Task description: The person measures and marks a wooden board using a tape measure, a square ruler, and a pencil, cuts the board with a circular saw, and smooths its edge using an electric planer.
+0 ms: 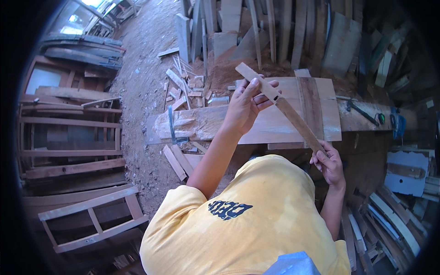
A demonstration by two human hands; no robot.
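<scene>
A long, narrow wooden strip point(294, 118) slants across in front of me, its far end up to the left and its near end down to the right. A small dark slot shows in it near the middle. My left hand point(250, 98) grips it toward the far end, thumb on top and fingers beneath. Around the near end my right hand point(328, 162) is closed, thumb along the edge. Below the strip lies a wide pale board point(270, 124) on a workbench, with a darker plank point(311, 107) across it.
The workbench point(201, 121) runs left to right, with a dark-handled tool point(364, 112) on its right. Offcuts point(181, 91) litter the ground beyond its left end. Tall boards point(286, 32) lean at the back. Wooden frames point(91, 220) stack at the left, and curved planks point(394, 220) lie lower right.
</scene>
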